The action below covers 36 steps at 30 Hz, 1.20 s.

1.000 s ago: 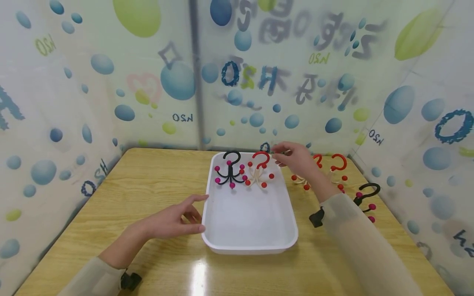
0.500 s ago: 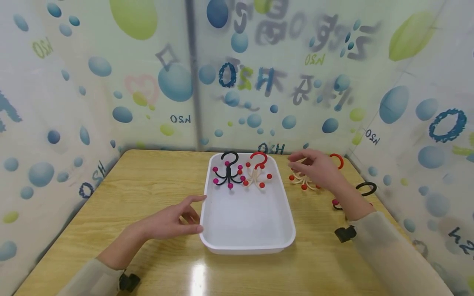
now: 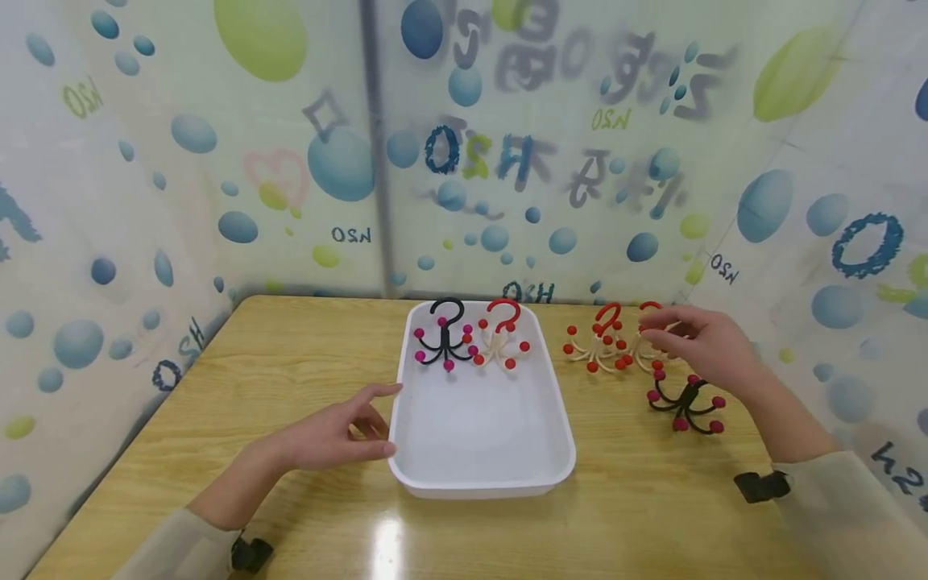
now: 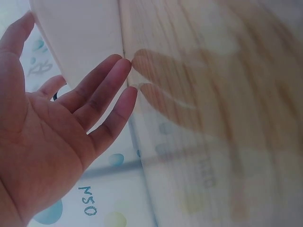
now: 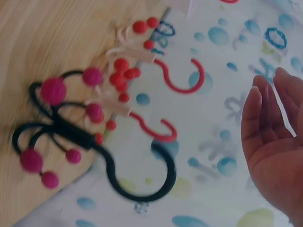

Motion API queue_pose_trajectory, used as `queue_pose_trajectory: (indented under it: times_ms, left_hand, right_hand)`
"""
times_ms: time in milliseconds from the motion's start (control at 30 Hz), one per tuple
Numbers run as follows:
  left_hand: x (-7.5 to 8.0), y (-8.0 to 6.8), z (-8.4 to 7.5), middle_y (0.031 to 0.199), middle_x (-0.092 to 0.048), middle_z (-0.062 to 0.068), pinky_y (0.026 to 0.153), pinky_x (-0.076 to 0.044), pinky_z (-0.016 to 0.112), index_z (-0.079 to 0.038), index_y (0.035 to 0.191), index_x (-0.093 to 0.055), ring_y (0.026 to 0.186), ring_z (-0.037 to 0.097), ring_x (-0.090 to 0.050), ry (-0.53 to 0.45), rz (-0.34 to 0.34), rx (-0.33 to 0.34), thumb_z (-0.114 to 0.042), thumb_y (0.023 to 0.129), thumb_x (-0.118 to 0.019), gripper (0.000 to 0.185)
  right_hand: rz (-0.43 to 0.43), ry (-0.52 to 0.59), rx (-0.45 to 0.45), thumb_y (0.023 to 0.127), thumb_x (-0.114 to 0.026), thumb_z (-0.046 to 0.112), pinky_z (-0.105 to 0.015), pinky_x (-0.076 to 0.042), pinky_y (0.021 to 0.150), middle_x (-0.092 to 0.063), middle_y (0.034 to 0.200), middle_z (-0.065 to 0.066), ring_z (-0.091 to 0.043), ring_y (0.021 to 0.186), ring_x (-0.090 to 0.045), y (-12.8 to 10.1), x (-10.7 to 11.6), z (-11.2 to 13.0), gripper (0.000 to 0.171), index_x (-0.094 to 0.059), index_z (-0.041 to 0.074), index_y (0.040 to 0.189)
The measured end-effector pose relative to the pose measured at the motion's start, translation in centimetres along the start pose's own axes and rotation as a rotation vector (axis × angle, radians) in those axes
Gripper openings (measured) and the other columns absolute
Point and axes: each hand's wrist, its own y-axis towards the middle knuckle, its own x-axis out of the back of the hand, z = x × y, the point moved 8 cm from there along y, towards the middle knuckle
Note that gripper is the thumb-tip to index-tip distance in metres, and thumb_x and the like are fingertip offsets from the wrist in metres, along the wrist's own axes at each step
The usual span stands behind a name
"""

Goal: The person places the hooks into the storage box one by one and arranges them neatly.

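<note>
My left hand (image 3: pixel 329 435) is at the left side of a white tray (image 3: pixel 484 435), thumb and index fingertips right at its rim. In the left wrist view its fingers are spread and relaxed. In the tray's far end lie a black multi-arm hook (image 3: pixel 445 337) with magenta balls and a cream multi-arm hook (image 3: pixel 496 348) with red balls and a red hook end. My right hand (image 3: pixel 706 346), holding nothing, hovers over the right-hand group. It partly covers another cream hook (image 3: pixel 641 351), beside a second cream one (image 3: pixel 594 351). A black hook (image 3: pixel 685 398) lies nearer me, its curved end hidden behind the hand.
The wooden table (image 3: pixel 290 346) carries everything. Patterned curtain walls (image 3: pixel 348 161) stand close behind the table and on both sides. A dark wrist camera (image 3: pixel 761 486) sits on the right sleeve, another dark camera (image 3: pixel 250 554) on the left.
My right hand has moved rightward from beside the tray's far right corner, past one cream hook, to over the right group. The left hand stays by the tray. The view has shifted slightly.
</note>
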Motion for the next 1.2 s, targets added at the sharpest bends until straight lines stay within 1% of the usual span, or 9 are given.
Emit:
queue_pose_trajectory:
  times_ms: [133,267,433,600,700,833,1000,1100,1200]
  left_hand:
    - [0.0,-0.1,0.0,0.122,-0.076,0.001,0.096,-0.06,0.036,-0.018,0.173,-0.027,0.113,0.018,-0.071,-0.006,0.001,0.001,-0.047,0.104,-0.075,0.089]
    - [0.1,-0.2,0.0,0.121,-0.076,0.0,0.097,-0.06,0.037,-0.017,0.173,-0.027,0.113,0.017,-0.071,-0.002,-0.002,-0.001,-0.047,0.104,-0.075,0.088]
    - [0.1,-0.3,-0.2,0.122,-0.076,0.001,0.098,-0.06,0.04,-0.018,0.173,-0.027,0.114,0.017,-0.07,-0.007,-0.003,-0.005,-0.046,0.105,-0.075,0.088]
    - [0.0,-0.3,-0.3,0.124,-0.076,0.002,0.098,-0.06,0.042,-0.02,0.173,-0.026,0.114,0.018,-0.07,-0.021,0.002,0.003,-0.044,0.104,-0.076,0.088]
    - [0.0,-0.2,-0.3,0.125,-0.076,0.003,0.097,-0.06,0.042,-0.02,0.174,-0.026,0.115,0.018,-0.07,-0.022,0.004,0.0,-0.044,0.105,-0.076,0.089]
    - [0.0,-0.2,-0.4,0.124,-0.076,0.002,0.098,-0.06,0.041,-0.019,0.173,-0.025,0.115,0.018,-0.07,-0.019,0.004,-0.005,-0.044,0.105,-0.075,0.088]
    - [0.0,-0.2,-0.4,0.123,-0.076,0.001,0.098,-0.06,0.041,-0.019,0.173,-0.026,0.114,0.017,-0.07,-0.015,0.001,-0.009,-0.044,0.105,-0.075,0.088]
    - [0.0,-0.2,-0.5,0.123,-0.076,0.002,0.097,-0.06,0.04,-0.02,0.173,-0.026,0.114,0.017,-0.071,-0.019,-0.001,-0.004,-0.044,0.105,-0.075,0.088]
    - [0.0,-0.1,-0.5,0.123,-0.076,0.003,0.096,-0.06,0.041,-0.02,0.173,-0.027,0.113,0.018,-0.071,-0.022,-0.001,-0.005,-0.044,0.104,-0.076,0.088]
  right_hand:
    - [-0.027,-0.016,-0.03,0.109,-0.07,0.041,-0.029,-0.056,0.066,-0.081,0.109,-0.008,-0.009,0.084,-0.068,-0.6,1.7,-2.5,0.039,-0.075,0.013,0.135]
    - [-0.047,-0.047,-0.068,0.11,-0.069,0.043,-0.028,-0.056,0.068,-0.082,0.109,-0.008,-0.004,0.083,-0.068,-1.1,3.1,-4.9,0.04,-0.074,0.013,0.136]
    - [-0.043,-0.058,-0.114,0.11,-0.067,0.045,-0.028,-0.054,0.066,-0.08,0.118,-0.017,-0.003,0.082,-0.065,-1.7,3.9,-7.6,0.046,-0.071,0.01,0.14]
    - [0.007,-0.055,-0.157,0.112,-0.064,0.046,-0.028,-0.057,0.068,-0.075,0.127,-0.027,0.003,0.083,-0.064,-2.4,3.9,-9.9,0.056,-0.064,0.004,0.148]
    - [0.052,-0.06,-0.181,0.113,-0.062,0.046,-0.028,-0.057,0.07,-0.074,0.129,-0.028,0.002,0.085,-0.065,-2.7,3.7,-11.2,0.059,-0.061,0.002,0.151]
    - [0.09,-0.053,-0.201,0.114,-0.061,0.043,-0.028,-0.059,0.073,-0.073,0.132,-0.029,0.0,0.086,-0.067,-3.1,3.2,-12.8,0.057,-0.059,0.001,0.152]
    - [0.103,0.008,-0.214,0.115,-0.06,0.037,-0.025,-0.062,0.076,-0.071,0.135,-0.03,0.007,0.088,-0.066,-3.4,2.4,-14.3,0.055,-0.058,-0.004,0.151]
    - [0.103,0.049,-0.217,0.116,-0.059,0.034,-0.023,-0.063,0.078,-0.07,0.135,-0.031,0.007,0.089,-0.068,-3.6,1.9,-14.9,0.055,-0.056,-0.008,0.151]
    - [0.098,0.076,-0.225,0.116,-0.058,0.033,-0.024,-0.064,0.08,-0.069,0.135,-0.034,0.004,0.09,-0.072,-3.6,1.7,-15.4,0.056,-0.054,-0.011,0.15]
